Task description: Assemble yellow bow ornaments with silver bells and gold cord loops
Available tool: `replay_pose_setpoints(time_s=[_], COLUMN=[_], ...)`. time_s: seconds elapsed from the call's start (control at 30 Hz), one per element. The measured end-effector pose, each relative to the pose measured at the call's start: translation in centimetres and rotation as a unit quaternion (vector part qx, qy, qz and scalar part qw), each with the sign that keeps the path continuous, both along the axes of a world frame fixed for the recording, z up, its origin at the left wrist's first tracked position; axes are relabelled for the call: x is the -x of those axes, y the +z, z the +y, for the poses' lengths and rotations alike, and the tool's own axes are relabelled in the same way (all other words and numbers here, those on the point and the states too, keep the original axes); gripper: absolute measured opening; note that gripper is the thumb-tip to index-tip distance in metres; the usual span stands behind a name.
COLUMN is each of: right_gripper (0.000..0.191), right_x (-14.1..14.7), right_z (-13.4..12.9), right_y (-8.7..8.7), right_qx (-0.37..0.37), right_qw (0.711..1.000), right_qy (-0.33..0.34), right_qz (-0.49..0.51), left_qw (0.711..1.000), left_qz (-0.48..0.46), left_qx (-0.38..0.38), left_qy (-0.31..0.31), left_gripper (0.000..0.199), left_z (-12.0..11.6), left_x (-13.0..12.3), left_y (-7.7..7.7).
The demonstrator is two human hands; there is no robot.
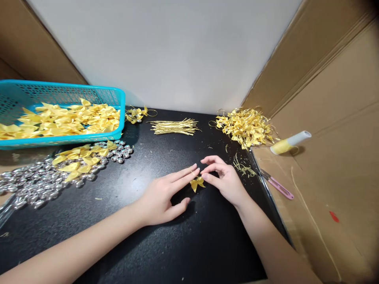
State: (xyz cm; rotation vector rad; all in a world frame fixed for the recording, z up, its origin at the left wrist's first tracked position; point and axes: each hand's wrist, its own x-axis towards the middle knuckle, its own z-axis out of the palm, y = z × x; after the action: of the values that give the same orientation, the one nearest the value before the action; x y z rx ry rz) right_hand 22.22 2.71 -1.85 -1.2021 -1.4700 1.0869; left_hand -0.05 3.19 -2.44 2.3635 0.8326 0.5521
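Observation:
A small yellow ribbon bow with thin gold cord lies on the black tabletop between my hands. My left hand is open and rests low over the table. Its long fingers are stretched out, with the tips at the bow's upper left edge, and its thumb is apart. My right hand comes from the other side, thumb and index finger pinched together at the bow's upper right. The cord between those fingertips is mostly hidden. Behind the hands lies a bundle of cut gold cords.
A blue basket of yellow bows stands at the left, with silver beads before it. Finished-looking corded bows are heaped at the back right. Cord scraps, a pink-handled cutter and a ribbon-wound tube lie to the right.

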Motion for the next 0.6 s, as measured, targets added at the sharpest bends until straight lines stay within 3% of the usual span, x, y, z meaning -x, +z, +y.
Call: replay_pose_setpoints(time_s=[0.13, 0.2, 0.3, 0.4, 0.43, 0.5, 0.6], right_gripper=[0.009, 0.006, 0.003, 0.002, 0.003, 0.004, 0.006], right_x=[0.0, 0.0, 0.0, 0.0, 0.0, 0.1, 0.3], right_z=[0.1, 0.1, 0.0, 0.1, 0.1, 0.2, 0.4], right_y=[-0.1, -0.1, -0.1, 0.0, 0.0, -0.1, -0.2], right_qx=[0.014, 0.016, 0.008, -0.008, -0.015, -0.027, -0.035], right_qw=[1.0, 1.0, 1.0, 1.0, 1.0, 0.999, 0.999], right_qy=[-0.006, -0.012, -0.016, -0.018, -0.018, -0.021, -0.037], right_qz=[0.004, 0.006, 0.008, 0.003, -0.002, -0.011, -0.014], left_qw=[0.998, 0.993, 0.984, 0.987, 0.988, 0.997, 0.998], left_qz=[0.012, -0.036, -0.134, -0.106, -0.092, -0.053, -0.036], left_qx=[-0.061, -0.1, -0.119, -0.069, -0.056, -0.016, 0.05], left_qy=[-0.031, -0.047, 0.003, 0.102, 0.11, 0.061, 0.007], left_gripper=[0.067, 0.056, 0.029, 0.011, 0.011, 0.019, 0.031], left_z=[-0.4, -0.3, 0.4, 1.9, 2.5, 3.8, 5.4], left_x=[0.9, 1.1, 0.9, -0.1, -0.6, -1.7, -3.0], left_y=[-0.5, -0.2, 1.2, 3.4, 4.1, 4.8, 4.7])
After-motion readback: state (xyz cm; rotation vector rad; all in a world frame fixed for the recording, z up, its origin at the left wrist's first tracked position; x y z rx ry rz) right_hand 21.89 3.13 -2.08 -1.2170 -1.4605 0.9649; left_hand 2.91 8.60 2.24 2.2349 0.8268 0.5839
